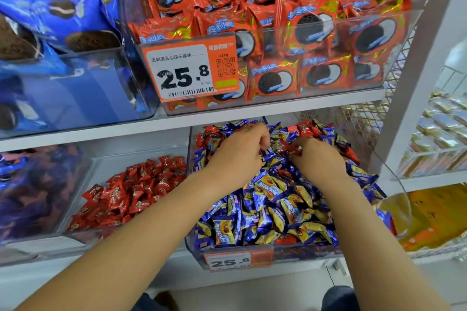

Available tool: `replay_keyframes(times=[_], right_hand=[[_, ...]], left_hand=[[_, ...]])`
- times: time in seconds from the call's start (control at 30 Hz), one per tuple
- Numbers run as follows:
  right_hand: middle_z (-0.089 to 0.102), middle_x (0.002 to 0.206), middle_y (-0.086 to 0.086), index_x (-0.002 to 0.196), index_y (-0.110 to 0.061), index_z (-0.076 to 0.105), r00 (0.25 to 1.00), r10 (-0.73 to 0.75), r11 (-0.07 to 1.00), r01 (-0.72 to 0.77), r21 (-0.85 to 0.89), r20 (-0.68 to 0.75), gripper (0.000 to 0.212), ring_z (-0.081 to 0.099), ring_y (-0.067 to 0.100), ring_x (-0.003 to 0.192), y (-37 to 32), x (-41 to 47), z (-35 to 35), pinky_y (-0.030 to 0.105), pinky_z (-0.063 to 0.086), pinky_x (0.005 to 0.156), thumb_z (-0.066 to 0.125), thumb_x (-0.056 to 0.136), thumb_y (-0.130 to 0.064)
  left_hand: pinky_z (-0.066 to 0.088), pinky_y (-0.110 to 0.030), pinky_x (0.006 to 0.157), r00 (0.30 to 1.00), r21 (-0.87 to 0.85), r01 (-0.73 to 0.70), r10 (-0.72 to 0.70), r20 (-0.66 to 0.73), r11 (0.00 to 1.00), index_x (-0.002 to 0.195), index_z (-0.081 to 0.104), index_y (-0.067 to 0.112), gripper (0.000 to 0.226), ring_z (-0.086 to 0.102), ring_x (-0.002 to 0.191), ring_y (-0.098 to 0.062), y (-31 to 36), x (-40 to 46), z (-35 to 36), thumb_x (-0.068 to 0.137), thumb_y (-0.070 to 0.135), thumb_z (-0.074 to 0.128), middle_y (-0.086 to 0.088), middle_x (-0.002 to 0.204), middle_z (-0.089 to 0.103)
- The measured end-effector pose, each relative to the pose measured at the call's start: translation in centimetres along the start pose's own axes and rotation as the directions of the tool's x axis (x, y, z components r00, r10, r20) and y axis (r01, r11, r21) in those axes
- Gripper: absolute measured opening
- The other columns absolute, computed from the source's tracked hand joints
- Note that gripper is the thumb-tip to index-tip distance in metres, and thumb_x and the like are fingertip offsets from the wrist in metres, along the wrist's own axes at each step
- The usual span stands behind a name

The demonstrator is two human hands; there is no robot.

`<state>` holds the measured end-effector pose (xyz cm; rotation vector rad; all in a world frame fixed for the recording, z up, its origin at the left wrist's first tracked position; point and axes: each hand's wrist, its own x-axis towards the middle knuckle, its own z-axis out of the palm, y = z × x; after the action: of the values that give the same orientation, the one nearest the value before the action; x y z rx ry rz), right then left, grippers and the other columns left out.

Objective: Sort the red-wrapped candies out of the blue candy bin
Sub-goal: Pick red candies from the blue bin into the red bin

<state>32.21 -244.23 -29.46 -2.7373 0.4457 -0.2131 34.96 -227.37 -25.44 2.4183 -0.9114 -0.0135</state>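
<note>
Both hands are buried in the heap at the centre of the frame. The left hand (242,149) has its fingers curled down into the pile, knuckles up; whether it holds anything I cannot tell. The right hand (316,156) pinches a red-wrapped candy (294,151) at its fingertips, just beside the left hand's fingers.

Under them lies the blue candy bin (394,184) — a clear plastic tub in the lower centre-right, piled with blue-and-gold wrapped sweets. More red candies (307,129) sit scattered along its far edge, and a few at its upper left corner. A price tag (237,261) reading 25.8 hangs on its front.

Left of it, in the lower left-centre, another clear bin (83,179) holds only red sweets.

On the shelf above, upper centre, red cookie packs (275,81) fill a clear tub with an orange 25.8 label (189,68) — blue cookie packs (50,17) stand at the upper left
</note>
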Motion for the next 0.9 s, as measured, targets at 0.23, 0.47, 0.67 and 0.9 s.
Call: replay_keyframes(times=[0.23, 0.47, 0.67, 0.9], right_hand=[[0.067, 0.107, 0.007, 0.115, -0.019, 0.065, 0.998, -0.056, 0.972, 0.064, 0.226, -0.042, 0.028, 0.062, 0.025, 0.088, 2.2, -1.2, -2.4, 0.030, 0.046, 0.071, 0.060, 0.089, -0.010], [0.065, 0.089, 0.001, 0.097, -0.021, 0.066, 0.996, 0.014, 0.946, 0.017, 0.324, -0.092, 0.020, 0.058, 0.019, 0.079, 5.4, -3.1, -4.5, 0.026, 0.039, 0.063, 0.063, 0.081, -0.009], [0.060, 0.077, 0.006, 0.094, -0.012, 0.059, 0.997, 0.070, 0.907, -0.055, 0.418, -0.022, 0.008, 0.053, 0.022, 0.068, 5.7, -2.9, -5.0, 0.031, 0.039, 0.060, 0.055, 0.088, -0.016], [0.051, 0.069, 0.003, 0.088, -0.014, 0.052, 0.992, 0.111, 0.823, -0.124, 0.555, 0.058, 0.015, 0.045, 0.019, 0.058, 3.4, -2.6, -4.5, 0.032, 0.040, 0.059, 0.040, 0.092, -0.006]], left_hand=[[0.048, -0.040, 0.086, 0.995, 0.252, -0.071, 0.051, 0.084, 0.965, 0.122, 0.059, 0.015, 0.027, 0.057, 0.102, -0.026, 2.2, 4.2, 2.3, 0.097, 0.021, 0.050, -0.007, 0.118, 0.055], [0.041, -0.036, 0.067, 0.977, 0.544, -0.020, -0.099, 0.189, 0.839, 0.064, 0.034, 0.014, 0.038, 0.048, 0.073, -0.025, 3.5, 7.4, 4.6, 0.091, 0.010, 0.059, -0.008, 0.074, 0.050], [0.043, -0.033, 0.068, 0.996, 0.460, -0.037, -0.007, 0.093, 0.887, 0.087, 0.063, 0.016, 0.010, 0.060, 0.090, -0.024, 2.7, 6.8, 3.8, 0.090, 0.025, 0.065, 0.000, 0.093, 0.061], [0.038, -0.030, 0.063, 0.977, 0.237, -0.196, 0.211, -0.038, 0.952, 0.090, 0.046, 0.020, 0.022, 0.047, 0.080, -0.013, 3.0, 0.8, 1.6, 0.096, 0.041, 0.049, 0.005, 0.084, 0.055]])
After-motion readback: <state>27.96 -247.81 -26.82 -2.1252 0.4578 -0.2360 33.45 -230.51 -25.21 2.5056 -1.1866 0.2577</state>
